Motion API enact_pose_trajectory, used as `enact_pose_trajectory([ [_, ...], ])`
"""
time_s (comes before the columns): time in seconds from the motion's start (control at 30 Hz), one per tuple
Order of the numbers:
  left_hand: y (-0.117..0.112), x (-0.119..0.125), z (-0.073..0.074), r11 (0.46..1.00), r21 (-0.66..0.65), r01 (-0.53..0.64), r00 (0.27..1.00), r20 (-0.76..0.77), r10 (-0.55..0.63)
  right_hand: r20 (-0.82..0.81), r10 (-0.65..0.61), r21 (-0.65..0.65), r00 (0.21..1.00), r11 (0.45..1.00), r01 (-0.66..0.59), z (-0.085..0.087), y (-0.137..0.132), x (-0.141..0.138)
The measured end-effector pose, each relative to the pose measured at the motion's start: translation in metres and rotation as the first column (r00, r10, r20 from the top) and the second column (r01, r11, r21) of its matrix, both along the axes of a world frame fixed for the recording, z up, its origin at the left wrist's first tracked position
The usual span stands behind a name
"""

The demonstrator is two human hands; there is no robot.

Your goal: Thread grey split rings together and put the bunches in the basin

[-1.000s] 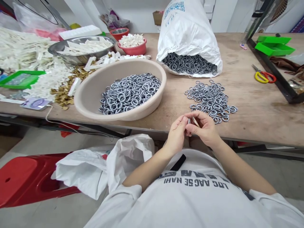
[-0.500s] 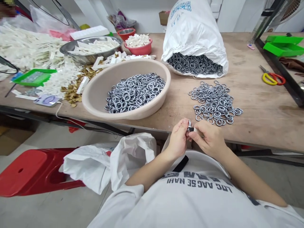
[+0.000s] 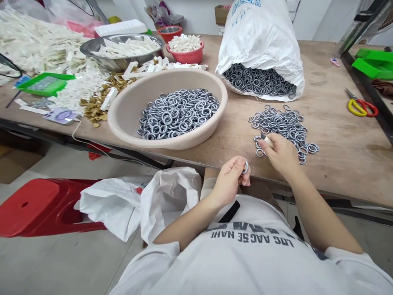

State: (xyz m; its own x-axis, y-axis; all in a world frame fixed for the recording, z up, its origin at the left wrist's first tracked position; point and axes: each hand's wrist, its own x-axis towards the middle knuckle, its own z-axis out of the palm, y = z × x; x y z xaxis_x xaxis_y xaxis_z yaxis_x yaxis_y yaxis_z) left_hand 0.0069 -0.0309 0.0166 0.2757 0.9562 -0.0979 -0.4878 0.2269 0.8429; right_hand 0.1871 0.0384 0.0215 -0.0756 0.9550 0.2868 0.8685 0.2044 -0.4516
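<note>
My left hand (image 3: 231,179) is closed at the table's front edge, pinching a grey metal ring (image 3: 246,167) between thumb and fingers. My right hand (image 3: 280,153) reaches over the near side of a loose pile of grey rings (image 3: 284,125) on the wooden table (image 3: 337,135). Its fingers grip a small pale flat piece (image 3: 266,139) with a dark tip that I cannot name. A beige basin (image 3: 123,114) to the left holds several more rings.
A white sack (image 3: 260,37) spilling rings lies at the back. White plastic parts, a steel bowl (image 3: 92,51), a red bowl (image 3: 186,55) and a green tray (image 3: 43,84) crowd the left. Scissors (image 3: 360,105) lie far right. A white bag (image 3: 147,205) and red stool (image 3: 37,207) sit below.
My hands were together at the table edge; my right hand has moved forward to the ring pile while my left stays back holding the ring.
</note>
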Motion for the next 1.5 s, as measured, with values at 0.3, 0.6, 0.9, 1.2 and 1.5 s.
enact_pose_trajectory([
  [0.3,0.041,-0.015,-0.017,0.990,-0.125,-0.065,0.998,-0.001,0.065,0.226,0.007,-0.129,0.974,0.991,0.023,-0.001,0.052,-0.008],
  [0.6,0.042,0.010,-0.017,0.980,0.149,-0.130,0.974,-0.164,0.154,-0.881,-0.004,-0.192,0.472,0.917,-0.351,0.005,-0.024,-0.033],
  [0.9,0.023,0.007,-0.003,0.999,0.030,-0.033,0.999,-0.010,0.033,-0.739,0.171,-0.063,0.652,0.946,-0.319,0.008,-0.031,-0.032],
  [1.2,0.019,0.006,0.003,0.984,-0.118,-0.132,0.991,0.011,0.134,-0.033,0.364,0.190,0.931,0.916,-0.352,0.010,-0.059,-0.033],
  [1.5,0.007,0.009,-0.003,0.993,-0.010,0.118,0.993,0.000,-0.118,-0.064,0.011,-0.076,0.998,0.997,-0.016,0.008,-0.015,0.000],
])
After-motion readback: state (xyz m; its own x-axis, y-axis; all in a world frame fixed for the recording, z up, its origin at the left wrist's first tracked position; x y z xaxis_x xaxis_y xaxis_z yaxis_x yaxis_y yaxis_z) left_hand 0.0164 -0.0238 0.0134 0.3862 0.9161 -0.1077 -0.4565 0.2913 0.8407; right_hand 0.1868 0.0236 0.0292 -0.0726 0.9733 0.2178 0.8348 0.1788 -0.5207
